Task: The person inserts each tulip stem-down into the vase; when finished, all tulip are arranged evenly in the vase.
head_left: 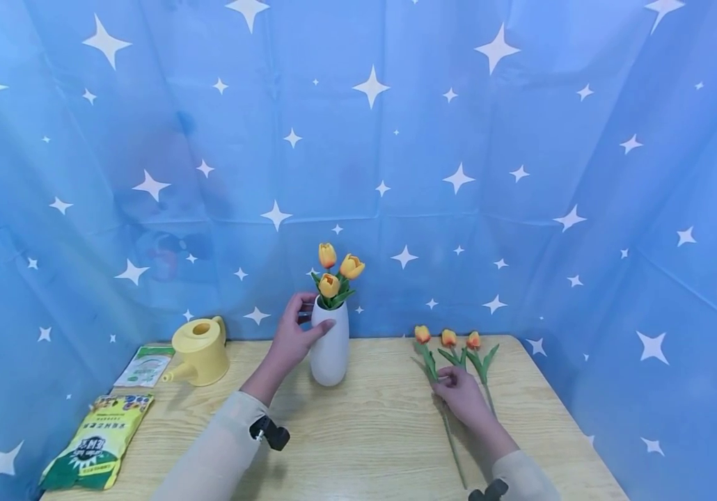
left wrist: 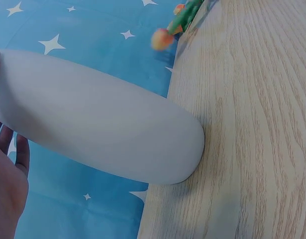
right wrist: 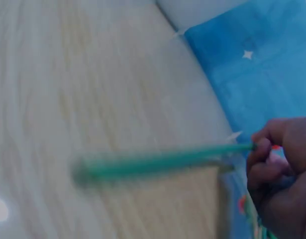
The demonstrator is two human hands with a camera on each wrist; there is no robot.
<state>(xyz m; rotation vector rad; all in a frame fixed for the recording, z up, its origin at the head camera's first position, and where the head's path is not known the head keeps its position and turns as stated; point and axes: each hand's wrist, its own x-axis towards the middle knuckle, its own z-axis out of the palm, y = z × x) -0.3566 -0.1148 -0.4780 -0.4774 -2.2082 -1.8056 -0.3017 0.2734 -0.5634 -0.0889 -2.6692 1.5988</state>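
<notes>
My left hand (head_left: 296, 332) grips the upper part of a white vase (head_left: 331, 351), thumb in front and fingers behind. The vase stands near the table's back edge, and several yellow-orange tulips (head_left: 330, 284) rise from its mouth. Over on the right, my right hand (head_left: 463, 400) pinches the green stem of a tulip (head_left: 422, 335) just under its leaves; in the right wrist view the stem (right wrist: 167, 165) is blurred and points away from the fingers. Two more orange tulips, one in the middle (head_left: 449, 339) and one at the right (head_left: 473, 340), lie beside that hand, partly hidden by it.
A yellow watering can (head_left: 205, 355) stands at the back left of the wooden table (head_left: 358, 445). Close by lie a green-and-white packet (head_left: 145, 367) and a yellow-green bag (head_left: 98, 442). A blue curtain (head_left: 396, 174) with white stars hangs behind and at both sides.
</notes>
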